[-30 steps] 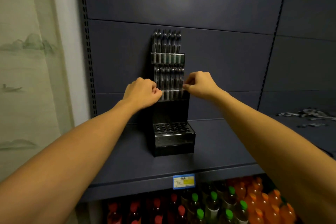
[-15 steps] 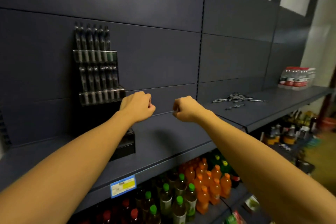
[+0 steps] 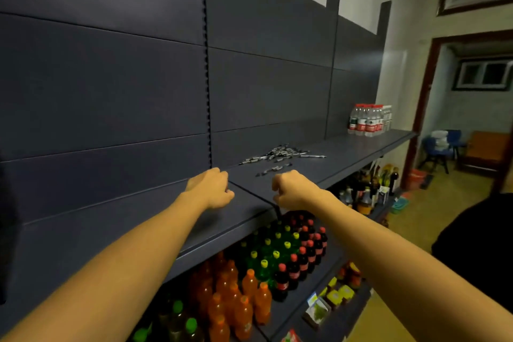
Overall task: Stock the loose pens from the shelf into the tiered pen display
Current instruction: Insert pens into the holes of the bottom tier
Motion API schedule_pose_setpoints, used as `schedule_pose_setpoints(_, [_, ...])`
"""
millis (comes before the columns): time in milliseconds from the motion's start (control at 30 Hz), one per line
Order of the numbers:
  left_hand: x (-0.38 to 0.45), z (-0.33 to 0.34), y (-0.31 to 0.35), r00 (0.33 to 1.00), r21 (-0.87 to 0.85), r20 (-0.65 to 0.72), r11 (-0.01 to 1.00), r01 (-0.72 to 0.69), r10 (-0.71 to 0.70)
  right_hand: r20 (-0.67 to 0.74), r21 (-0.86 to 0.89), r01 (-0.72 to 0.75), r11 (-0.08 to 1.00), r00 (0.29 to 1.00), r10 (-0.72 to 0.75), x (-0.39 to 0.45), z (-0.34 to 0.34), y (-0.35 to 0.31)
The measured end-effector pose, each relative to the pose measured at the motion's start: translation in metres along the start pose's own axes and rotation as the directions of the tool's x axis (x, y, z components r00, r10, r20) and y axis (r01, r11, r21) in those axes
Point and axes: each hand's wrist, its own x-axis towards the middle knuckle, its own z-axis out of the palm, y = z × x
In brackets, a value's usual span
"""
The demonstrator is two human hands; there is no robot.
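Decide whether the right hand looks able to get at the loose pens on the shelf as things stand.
Probably yes. The right hand hangs over the shelf, fingers curled and holding nothing, and the loose pens lie farther along the same surface. Only bare shelf lies between; the water bottles stand well beyond.

Both hands out over the dark shelf [image 3: 347,152], arms extended. Left hand [image 3: 211,189] at 12 o'clock, fingers curled, nothing visible in it. Right hand [image 3: 294,189] just beside it at 1 o'clock, curled the same way, also holding nothing visible. Loose pens [image 3: 277,154] scattered on the shelf beyond the hands, toward 1 o'clock (a few strays nearer the right hand). Water bottles [image 3: 369,119] at the shelf's far end, 2 o'clock. Soda bottles [image 3: 263,272] on the lower tier, 6 o'clock: orange, green-capped, red-capped.
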Motion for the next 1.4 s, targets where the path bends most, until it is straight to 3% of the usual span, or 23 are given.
schedule_pose_setpoints(300, [0.09,0.029,0.085,0.995,0.064,0.083,0.996,-0.069,0.063,-0.007,-0.01,-0.047,0.999,0.999,0.046,0.007,-0.008,0.129])
schedule_pose_setpoints(500, [0.154,0.055,0.104,0.994,0.064,0.104,0.998,-0.024,0.018,-0.012,-0.047,-0.048,0.998,0.999,0.048,0.034,-0.003,0.192])
schedule_pose_setpoints(933, [0.357,0.102,0.143,0.995,0.031,0.092,0.999,0.045,-0.047,-0.021,-0.138,0.035,0.99,0.999,-0.039,0.189,-0.011,0.323])
schedule_pose_setpoints(1400, [0.509,0.152,0.182,0.991,0.138,0.102,0.988,0.07,-0.084,-0.009,-0.032,0.11,0.993,0.994,-0.111,0.335,0.005,0.451])
